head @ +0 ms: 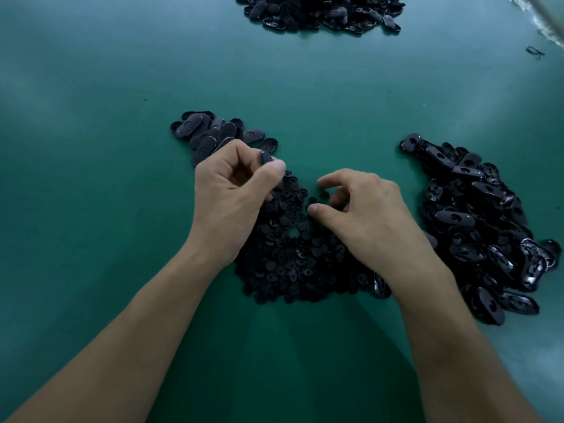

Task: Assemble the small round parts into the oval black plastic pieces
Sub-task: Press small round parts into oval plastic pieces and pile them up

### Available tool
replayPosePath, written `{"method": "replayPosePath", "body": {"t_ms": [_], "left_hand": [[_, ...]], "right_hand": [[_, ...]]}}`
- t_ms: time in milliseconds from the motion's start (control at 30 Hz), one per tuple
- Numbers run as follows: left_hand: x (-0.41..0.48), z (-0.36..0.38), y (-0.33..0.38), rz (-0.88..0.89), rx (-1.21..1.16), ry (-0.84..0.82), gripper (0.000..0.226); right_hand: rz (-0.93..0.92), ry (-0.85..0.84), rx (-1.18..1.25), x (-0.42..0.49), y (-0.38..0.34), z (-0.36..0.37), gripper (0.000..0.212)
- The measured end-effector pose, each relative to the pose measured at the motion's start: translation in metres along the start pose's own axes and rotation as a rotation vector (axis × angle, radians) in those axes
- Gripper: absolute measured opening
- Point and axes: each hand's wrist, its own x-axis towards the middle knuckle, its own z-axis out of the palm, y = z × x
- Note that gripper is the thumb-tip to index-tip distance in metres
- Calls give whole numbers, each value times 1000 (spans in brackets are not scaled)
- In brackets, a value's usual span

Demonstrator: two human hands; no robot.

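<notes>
Pinching oval piece (265, 156), left hand (232, 190) curled

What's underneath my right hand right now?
The heap of small round parts on the green table. The right hand curls its fingers, hiding whether it grips one. The left hand, beside it, pinches an oval piece.

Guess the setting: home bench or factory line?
Likely a factory hand-assembly bench: a green work mat, with separate bulk heaps of identical oval black pieces and small round parts.
</notes>
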Motion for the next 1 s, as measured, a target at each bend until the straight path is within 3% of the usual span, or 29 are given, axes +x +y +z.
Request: {"method": "replayPosePath", "body": {"t_ms": [333, 600, 767, 867, 1000], "left_hand": [[5, -2, -6, 23, -45, 165, 22], [7, 0, -8, -50, 13, 167, 51], [6, -1, -5, -29, 58, 174, 40], [5, -3, -6, -39, 62, 147, 27], [5, -4, -8, -23, 67, 115, 16]], "right_hand": [[-31, 9, 12, -1, -1, 0, 4], [-34, 10, 2, 0, -2, 3, 5], [-38, 7, 60, -1, -5, 0, 7], [-33, 108, 56, 0, -4, -4, 9], [87, 232, -161, 2, 5, -12, 27]]}}
